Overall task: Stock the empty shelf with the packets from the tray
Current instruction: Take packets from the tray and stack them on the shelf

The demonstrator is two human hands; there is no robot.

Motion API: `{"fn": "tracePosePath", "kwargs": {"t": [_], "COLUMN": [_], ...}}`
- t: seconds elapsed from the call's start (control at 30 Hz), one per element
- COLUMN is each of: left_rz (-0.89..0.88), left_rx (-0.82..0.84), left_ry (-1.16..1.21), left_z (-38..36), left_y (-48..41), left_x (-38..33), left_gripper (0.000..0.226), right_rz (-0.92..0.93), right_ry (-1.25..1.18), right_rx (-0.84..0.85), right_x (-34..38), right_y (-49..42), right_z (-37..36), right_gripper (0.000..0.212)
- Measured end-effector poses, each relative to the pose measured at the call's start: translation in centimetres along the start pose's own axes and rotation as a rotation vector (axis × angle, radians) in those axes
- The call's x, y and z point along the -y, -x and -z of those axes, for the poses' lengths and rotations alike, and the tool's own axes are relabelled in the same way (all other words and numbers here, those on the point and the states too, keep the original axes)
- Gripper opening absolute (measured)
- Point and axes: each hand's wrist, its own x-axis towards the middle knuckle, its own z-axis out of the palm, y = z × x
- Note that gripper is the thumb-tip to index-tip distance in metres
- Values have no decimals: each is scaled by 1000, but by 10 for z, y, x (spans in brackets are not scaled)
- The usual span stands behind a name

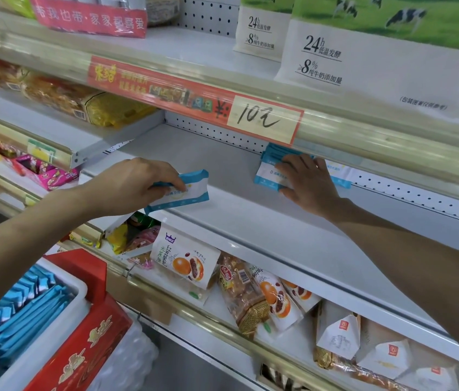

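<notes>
- Many blue packets (25,303) stand in the tray (80,289) at lower left, so most of the stocking is not yet done.
- Left hand (135,184): fingers pinch one packet (186,190) by its top edge, above the front of the shelf (236,198).
- Best set this packet down square and slide it right, flush against its neighbours.
- Right hand (307,182): fingers spread flat, pressing the placed stack (268,176) near the back wall; it should steady that stack.

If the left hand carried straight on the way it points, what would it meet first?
Likely the packet stack under the right hand, after crossing bare shelf; depth is unclear.
</notes>
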Motion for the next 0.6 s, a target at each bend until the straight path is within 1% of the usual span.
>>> {"fn": "tracePosePath", "kwargs": {"t": [0.1,0.23,0.3,0.43,0.47,0.53,0.6], "left_rz": [-26,-75,-77,-68,-66,-50,-76], "left_rx": [-1,5,16,45,49,92,116], "left_ry": [15,40,28,54,93,160,167], "left_z": [-3,-11,-15,-28,-33,-43,-58], "left_y": [-9,-29,-47,-91,-104,-130,-155], "left_x": [1,2,1,-7,-9,-17,-29], "left_gripper": [32,33,31,28,30,31,29], "right_rz": [0,-62,-91,-124,-111,-28,50], "right_ry": [-6,-47,-56,-55,-40,38,101], "right_rx": [3,10,-22,-130,-144,-156,-141], "right_x": [-2,-7,-10,-18,-20,-23,-23], "right_y": [6,18,28,53,60,77,94], "right_z": [-1,1,4,15,18,24,31], "right_gripper": [54,56,55,44,41,36,36]}}
